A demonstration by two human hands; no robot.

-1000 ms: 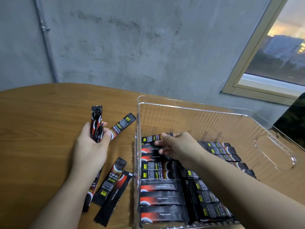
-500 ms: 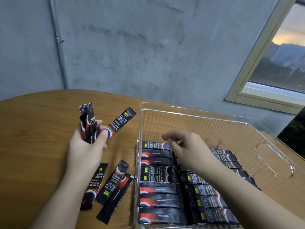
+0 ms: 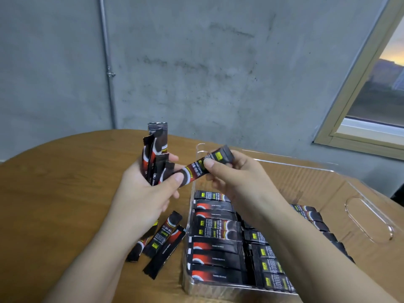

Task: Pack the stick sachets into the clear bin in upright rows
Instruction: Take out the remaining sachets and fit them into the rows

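Observation:
My left hand [image 3: 142,193] grips an upright bunch of black-and-red stick sachets [image 3: 155,154] above the table, left of the bin. One sachet [image 3: 203,166] sticks out sideways from that bunch, its near end under my left thumb. My right hand [image 3: 238,178] pinches its far end, over the bin's left wall. The clear bin [image 3: 369,217] stands at the right, with several sachets [image 3: 215,248] lying flat in rows across its near half. My right forearm hides part of those rows.
Three loose sachets [image 3: 162,239] lie on the wooden table [image 3: 65,193] just left of the bin, partly under my left wrist. A grey concrete wall with a pipe stands behind the table. A window is at the upper right.
My right hand has come up out of the bin and moved left to take hold of the sideways sachet. My left hand has risen a little with its bunch.

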